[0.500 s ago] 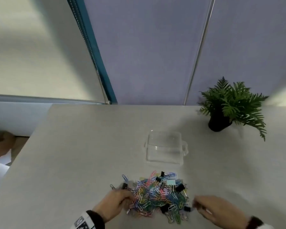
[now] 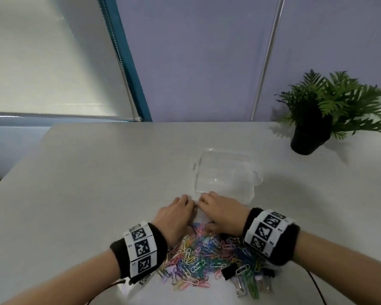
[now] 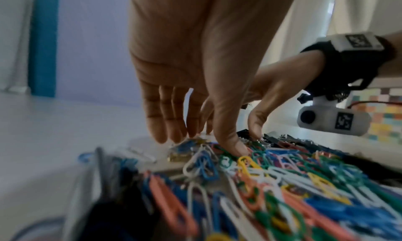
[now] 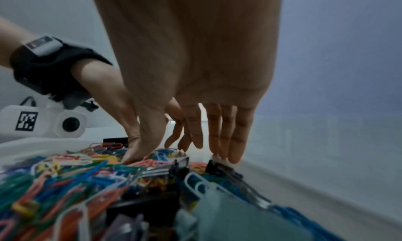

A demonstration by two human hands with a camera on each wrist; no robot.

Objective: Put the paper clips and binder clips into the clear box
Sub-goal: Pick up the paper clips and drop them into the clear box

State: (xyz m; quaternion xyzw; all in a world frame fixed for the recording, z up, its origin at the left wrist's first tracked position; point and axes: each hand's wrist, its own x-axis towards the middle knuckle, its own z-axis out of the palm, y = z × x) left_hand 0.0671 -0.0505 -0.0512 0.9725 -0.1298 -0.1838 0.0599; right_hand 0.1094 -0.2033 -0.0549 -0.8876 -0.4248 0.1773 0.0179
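A heap of coloured paper clips [image 2: 204,255] mixed with black binder clips [image 2: 228,271] lies on the white table [image 2: 86,194]. The clear box [image 2: 224,175] stands open just beyond it. Both hands reach across the heap to its far edge, close to the box's near wall. My left hand [image 2: 176,213] and right hand [image 2: 218,208] are side by side with fingers straight and pointing down. In the left wrist view the left hand [image 3: 200,138] rests its thumb on the paper clips [image 3: 250,172]. In the right wrist view the right hand [image 4: 185,157] hovers over a binder clip [image 4: 217,169]. Neither hand grips anything.
A potted fern [image 2: 317,115] stands at the back right of the table. A purple partition [image 2: 207,62] closes the far edge, and the table's left edge [image 2: 20,170] drops off. Cables trail from both wristbands.
Both hands have moved from the near left and right sides of the heap across to its far edge by the box. The head has come closer.
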